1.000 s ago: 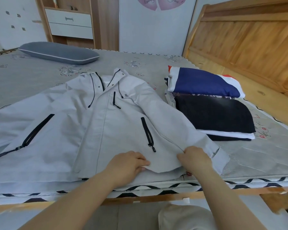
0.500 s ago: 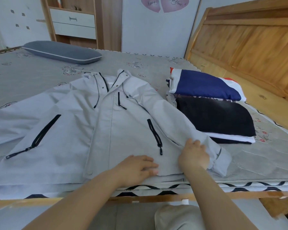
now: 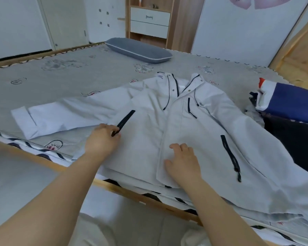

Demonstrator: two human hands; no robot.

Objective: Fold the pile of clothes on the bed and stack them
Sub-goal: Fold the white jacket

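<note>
A light grey hooded jacket (image 3: 181, 125) with black zips lies front-up and spread across the bed (image 3: 64, 75), one sleeve stretched out to the left. My left hand (image 3: 102, 139) rests on the jacket's left side, its fingers curled at the lower end of the left pocket zip. My right hand (image 3: 182, 160) lies flat with spread fingers on the front panel near the hem. At the right edge sits a stack of folded clothes (image 3: 290, 121), a navy, white and red piece above a black one.
A grey pillow (image 3: 139, 50) lies at the far side of the bed. A wooden headboard (image 3: 300, 48) rises at the right, a wooden drawer unit (image 3: 149, 22) stands behind. The bed's wooden front edge (image 3: 48, 163) runs below my arms.
The view has swung left. My left hand has moved from the hem's middle to the left pocket zip. My right hand has left the right sleeve cuff for the front panel.
</note>
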